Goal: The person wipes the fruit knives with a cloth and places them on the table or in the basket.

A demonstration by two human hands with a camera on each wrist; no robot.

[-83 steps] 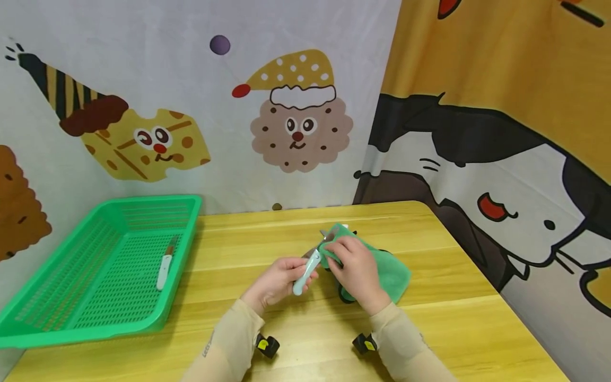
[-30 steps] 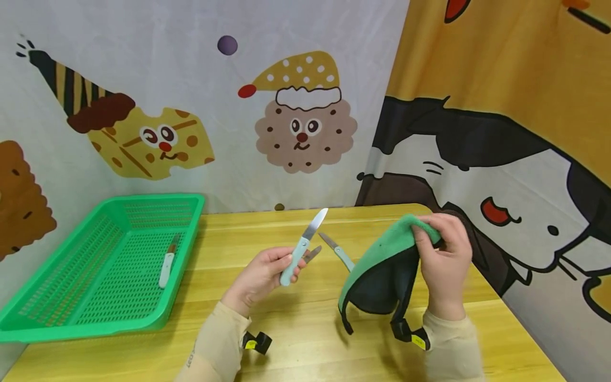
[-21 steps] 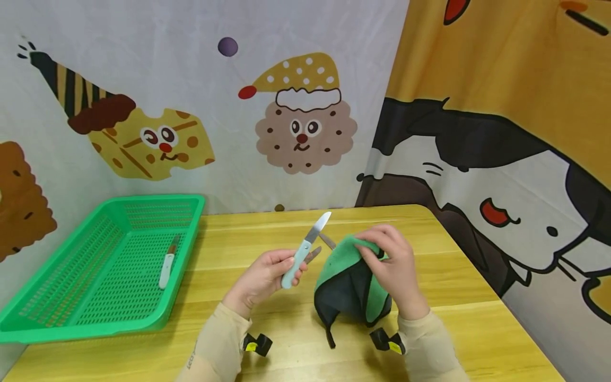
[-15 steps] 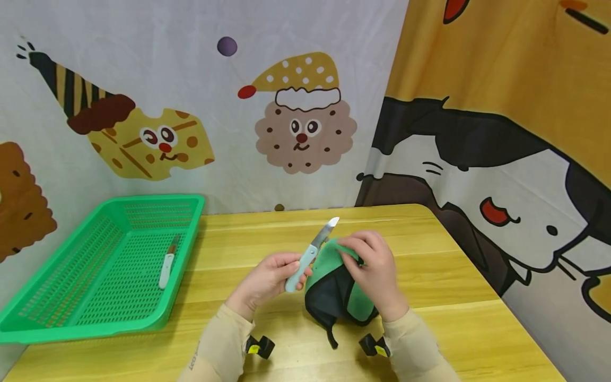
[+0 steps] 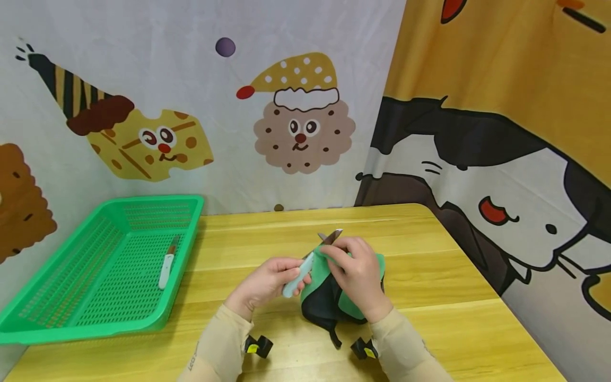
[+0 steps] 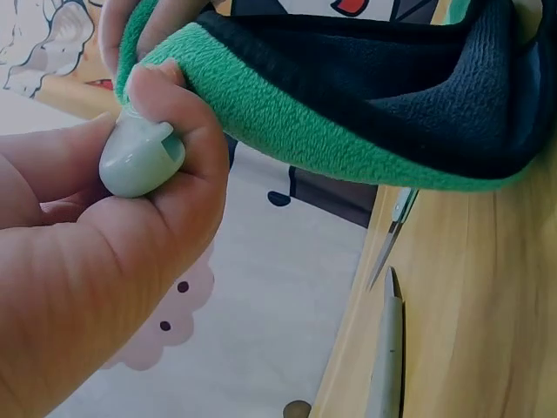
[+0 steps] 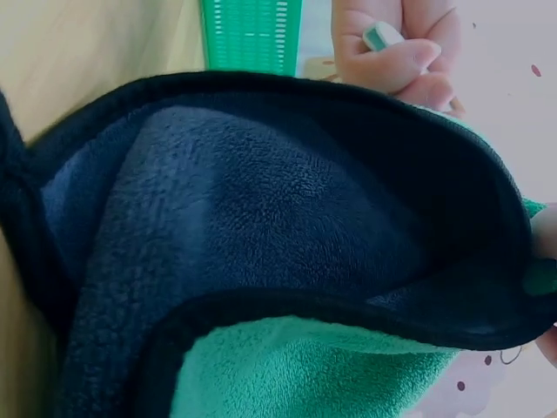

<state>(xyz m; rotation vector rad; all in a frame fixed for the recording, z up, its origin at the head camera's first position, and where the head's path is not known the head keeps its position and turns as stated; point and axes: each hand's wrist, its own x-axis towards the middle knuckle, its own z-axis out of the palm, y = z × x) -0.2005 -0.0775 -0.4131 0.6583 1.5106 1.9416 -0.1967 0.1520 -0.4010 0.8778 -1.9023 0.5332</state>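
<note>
Holds a knife (image 5: 298, 276) in the left hand (image 5: 267, 278), with the grip clamped round its pale blue handle and the blade slanting up and away to the right. Pinches a cloth (image 5: 322, 305) in the right hand (image 5: 360, 276), with that grip clamped on a green fold, drawn across the lower blade so as to leave the tip showing beyond. Lets the rest of the cloth hang open toward the table (image 5: 458, 318), dark inside, green outside, edged in black; cannot tell how much touches the wood. On the table in the left wrist view, a near knife (image 6: 392, 348) and a far knife (image 6: 405, 205), with tips close together and the far handle partly hidden by the cloth. To the left, well apart from both hands, a green basket (image 5: 177, 276) with a white knife (image 5: 165, 270) lying inside near its right wall. Behind everything, a curtain (image 5: 305, 26) printed with cartoon food.
</note>
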